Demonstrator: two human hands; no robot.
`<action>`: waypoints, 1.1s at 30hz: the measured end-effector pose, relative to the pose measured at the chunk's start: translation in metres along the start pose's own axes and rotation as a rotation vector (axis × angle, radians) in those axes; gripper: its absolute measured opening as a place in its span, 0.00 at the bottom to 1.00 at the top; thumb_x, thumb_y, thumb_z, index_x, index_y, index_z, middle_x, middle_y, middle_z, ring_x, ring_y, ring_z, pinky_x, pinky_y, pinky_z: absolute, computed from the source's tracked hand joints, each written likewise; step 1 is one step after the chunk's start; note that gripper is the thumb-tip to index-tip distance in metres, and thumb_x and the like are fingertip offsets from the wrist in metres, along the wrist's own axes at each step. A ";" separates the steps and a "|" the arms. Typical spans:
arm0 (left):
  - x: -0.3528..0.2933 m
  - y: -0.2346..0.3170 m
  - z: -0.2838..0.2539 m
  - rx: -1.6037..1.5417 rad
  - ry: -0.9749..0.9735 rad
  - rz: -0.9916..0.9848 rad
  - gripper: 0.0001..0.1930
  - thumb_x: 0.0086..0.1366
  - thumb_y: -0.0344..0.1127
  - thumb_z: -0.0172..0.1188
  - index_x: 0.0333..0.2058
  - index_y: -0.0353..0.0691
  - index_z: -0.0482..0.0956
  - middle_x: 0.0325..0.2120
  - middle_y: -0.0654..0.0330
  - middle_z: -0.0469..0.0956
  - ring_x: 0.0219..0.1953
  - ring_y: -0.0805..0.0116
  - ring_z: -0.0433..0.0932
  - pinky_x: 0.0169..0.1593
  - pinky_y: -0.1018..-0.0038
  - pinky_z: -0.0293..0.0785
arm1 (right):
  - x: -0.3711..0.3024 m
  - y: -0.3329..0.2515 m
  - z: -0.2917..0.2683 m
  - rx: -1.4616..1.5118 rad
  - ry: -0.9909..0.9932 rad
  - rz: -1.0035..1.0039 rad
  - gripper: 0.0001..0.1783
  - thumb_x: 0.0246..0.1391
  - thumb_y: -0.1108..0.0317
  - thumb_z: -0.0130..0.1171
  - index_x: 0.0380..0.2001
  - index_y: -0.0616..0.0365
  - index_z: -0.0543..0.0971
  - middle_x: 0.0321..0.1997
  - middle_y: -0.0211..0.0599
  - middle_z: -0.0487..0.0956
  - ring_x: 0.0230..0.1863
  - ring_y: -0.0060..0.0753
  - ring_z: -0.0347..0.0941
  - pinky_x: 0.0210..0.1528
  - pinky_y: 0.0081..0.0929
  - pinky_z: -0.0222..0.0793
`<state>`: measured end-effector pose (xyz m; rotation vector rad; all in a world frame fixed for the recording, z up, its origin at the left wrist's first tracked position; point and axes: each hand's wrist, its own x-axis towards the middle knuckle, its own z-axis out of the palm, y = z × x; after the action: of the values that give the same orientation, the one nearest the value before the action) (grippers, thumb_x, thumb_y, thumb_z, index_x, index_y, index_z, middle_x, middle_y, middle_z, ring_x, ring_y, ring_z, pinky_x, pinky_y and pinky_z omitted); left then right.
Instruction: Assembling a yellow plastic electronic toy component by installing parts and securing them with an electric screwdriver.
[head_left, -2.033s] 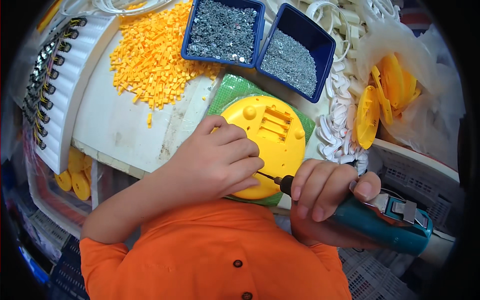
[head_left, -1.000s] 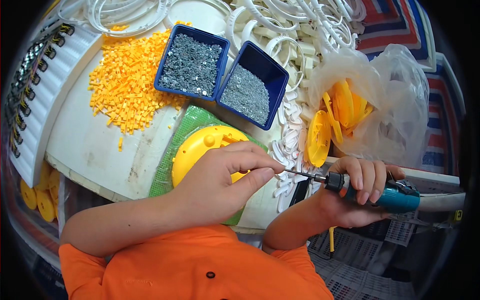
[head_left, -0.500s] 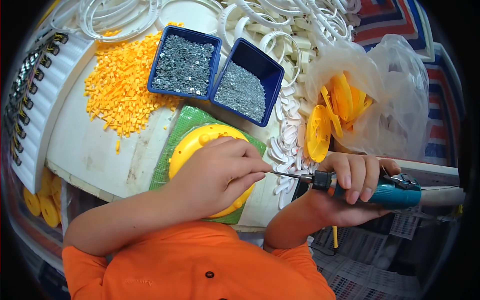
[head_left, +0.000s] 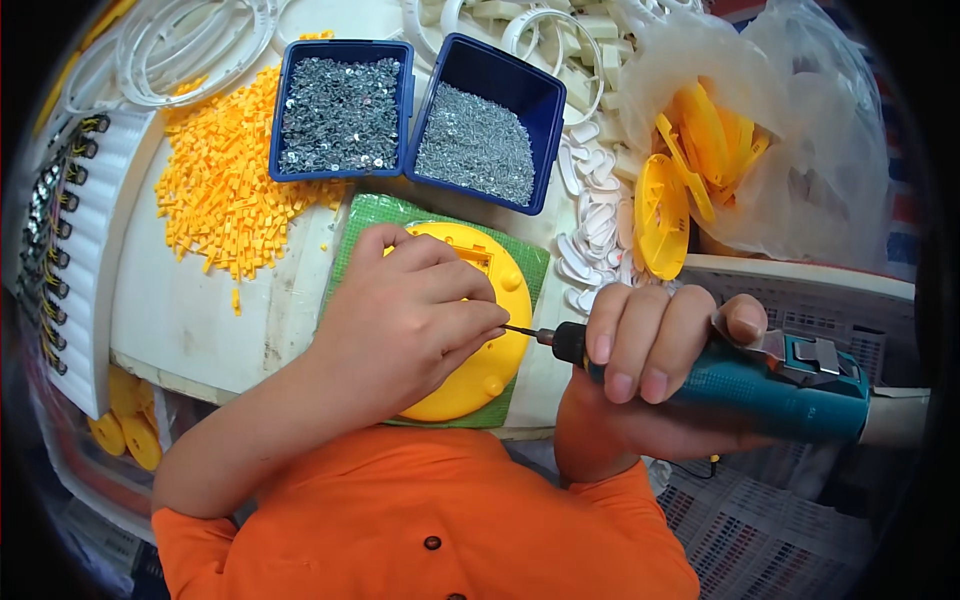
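Landmark: the green mat at the near edge of the white table.

Open room. Left of the mat lies a bare strip of table that runs to its near edge; beyond that strip a heap of small orange plastic pieces closes the way. Right of the mat, white plastic clips crowd the surface up to the table's right edge.

Work piece. The yellow round housing lies flat on the mat. Your left hand covers most of it, fingers curled and pinched together at the tip of the driver bit; what they pinch is too small to tell.

Tool. Your right hand, right of the mat and off the table's near edge, is clenched around the teal electric screwdriver. Its long axis runs nearly level, left to right; the bit points left, toward the housing and your left fingertips.

Containers. Beyond the mat stand two dark blue rectangular trays: the left tray and the right tray, both filled with small grey screws. Right of the trays, a clear plastic bag holds yellow-orange discs; one such yellow disc leans on edge just outside it.
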<state>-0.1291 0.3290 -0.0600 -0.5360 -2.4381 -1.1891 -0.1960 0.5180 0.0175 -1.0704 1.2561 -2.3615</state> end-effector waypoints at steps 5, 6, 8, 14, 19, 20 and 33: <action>0.004 -0.007 0.006 -0.086 -0.101 -0.006 0.10 0.54 0.34 0.72 0.36 0.47 0.85 0.36 0.68 0.81 0.44 0.63 0.77 0.53 0.61 0.64 | -0.004 0.003 -0.004 -0.014 -0.043 0.038 0.44 0.58 0.26 0.49 0.61 0.53 0.74 0.25 0.34 0.75 0.24 0.32 0.72 0.35 0.35 0.67; 0.005 -0.008 0.006 -0.086 -0.106 -0.007 0.10 0.54 0.34 0.72 0.36 0.47 0.85 0.36 0.68 0.81 0.44 0.63 0.77 0.53 0.61 0.64 | -0.007 0.005 -0.007 -0.012 -0.038 0.038 0.44 0.58 0.26 0.49 0.61 0.53 0.74 0.25 0.34 0.75 0.24 0.32 0.72 0.35 0.35 0.67; 0.009 -0.008 0.004 -0.111 -0.144 0.011 0.14 0.56 0.34 0.71 0.42 0.44 0.83 0.41 0.62 0.80 0.46 0.59 0.77 0.54 0.59 0.66 | -0.012 0.011 -0.014 -0.038 -0.029 0.093 0.47 0.57 0.23 0.46 0.61 0.54 0.74 0.26 0.36 0.76 0.24 0.36 0.72 0.36 0.37 0.67; 0.025 -0.039 -0.003 0.076 -0.059 0.034 0.18 0.59 0.36 0.68 0.47 0.39 0.79 0.44 0.56 0.78 0.49 0.54 0.77 0.53 0.60 0.71 | -0.025 0.018 -0.010 -0.075 0.141 0.142 0.53 0.54 0.19 0.41 0.60 0.59 0.73 0.26 0.39 0.76 0.24 0.37 0.72 0.36 0.37 0.67; 0.032 -0.045 0.014 0.102 -0.123 0.056 0.18 0.59 0.37 0.67 0.47 0.37 0.80 0.44 0.56 0.79 0.48 0.56 0.78 0.53 0.62 0.72 | -0.029 0.030 -0.005 -0.061 0.153 0.142 0.53 0.54 0.20 0.41 0.57 0.61 0.74 0.26 0.40 0.76 0.24 0.38 0.72 0.36 0.37 0.67; 0.034 -0.046 0.018 0.136 -0.158 0.063 0.18 0.59 0.38 0.67 0.46 0.37 0.80 0.43 0.56 0.79 0.48 0.56 0.78 0.52 0.62 0.73 | -0.032 0.033 -0.003 -0.070 0.200 0.160 0.52 0.54 0.20 0.41 0.55 0.61 0.75 0.26 0.40 0.77 0.24 0.38 0.72 0.36 0.37 0.67; 0.031 -0.052 0.032 0.184 -0.236 0.028 0.18 0.58 0.47 0.67 0.34 0.35 0.83 0.33 0.56 0.80 0.41 0.57 0.79 0.45 0.63 0.78 | -0.039 0.043 -0.012 -0.118 0.018 0.223 0.13 0.67 0.64 0.55 0.48 0.59 0.78 0.33 0.41 0.79 0.34 0.36 0.74 0.42 0.32 0.71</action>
<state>-0.1861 0.3301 -0.0975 -0.6856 -2.6927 -0.9226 -0.1819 0.5211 -0.0401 -0.8909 1.4554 -2.1584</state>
